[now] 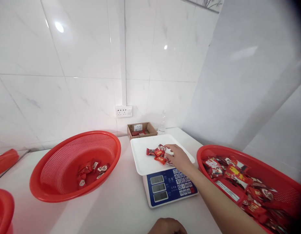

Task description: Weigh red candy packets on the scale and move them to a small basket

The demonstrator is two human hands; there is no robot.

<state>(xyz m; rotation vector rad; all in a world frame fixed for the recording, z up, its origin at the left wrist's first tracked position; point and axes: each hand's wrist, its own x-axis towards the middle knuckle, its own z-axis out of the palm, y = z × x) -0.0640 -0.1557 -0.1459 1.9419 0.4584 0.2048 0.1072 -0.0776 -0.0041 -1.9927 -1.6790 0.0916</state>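
Observation:
My right hand (pixel 178 157) reaches over the white pan (pixel 143 162) of a digital scale (pixel 171 188). Its fingers are curled down around wrapped candies, with a white-and-red wrapper showing beneath them. Against the fingertips lies a small pile of red wrapped candies (pixel 159 152). At the bottom edge of the view is my left hand (pixel 166 226), curled and partly cut off; whatever it may hold is hidden. It rests in front of the scale, apart from it.
Left of the scale, a red perforated basket (pixel 55 156) holds several wrapped candies. At right, another red basket (pixel 201 151) is filled with packets. Behind the scale stand an open cardboard box (pixel 136 136) and a clear bottle (pixel 162 125). Part of a red basin (pixel 9 201) shows lower left.

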